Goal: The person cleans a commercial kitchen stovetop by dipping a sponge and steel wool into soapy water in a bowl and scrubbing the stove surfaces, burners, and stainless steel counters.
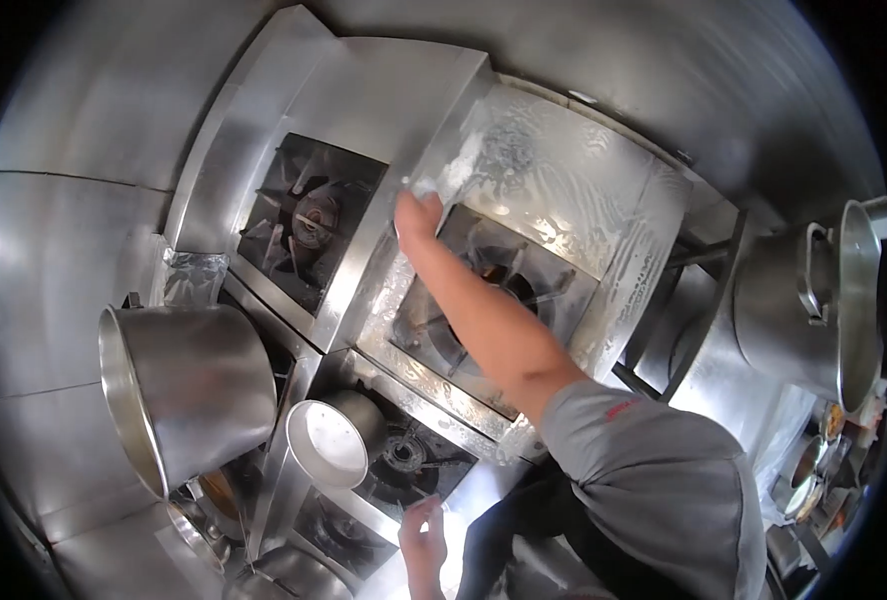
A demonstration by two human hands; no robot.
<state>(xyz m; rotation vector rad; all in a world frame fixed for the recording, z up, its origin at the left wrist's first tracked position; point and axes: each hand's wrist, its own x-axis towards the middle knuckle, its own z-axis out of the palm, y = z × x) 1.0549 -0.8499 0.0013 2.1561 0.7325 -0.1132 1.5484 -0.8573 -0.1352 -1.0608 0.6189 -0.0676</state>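
My right hand (419,218) reaches far out over the stove and presses on the raised metal edge beside a burner. Its fingers are closed round something mostly hidden; a bit of white shows at the fingertips. White foam and wet streaks cover the steel stovetop (564,190) around it. Just below that hand is a square burner with a dark grate (494,285). My left hand (424,545) hovers low, near my body, its fingers loosely bent and apart, with nothing visible in it. Closest to it is a pot (329,445) with white, sudsy contents.
Another burner (314,220) is set into the steel to the left. A large stockpot (199,385) stands at the left, and another big pot (804,300) at the right. Front burners (404,452) lie near my body. Containers of food (809,475) show at the lower right.
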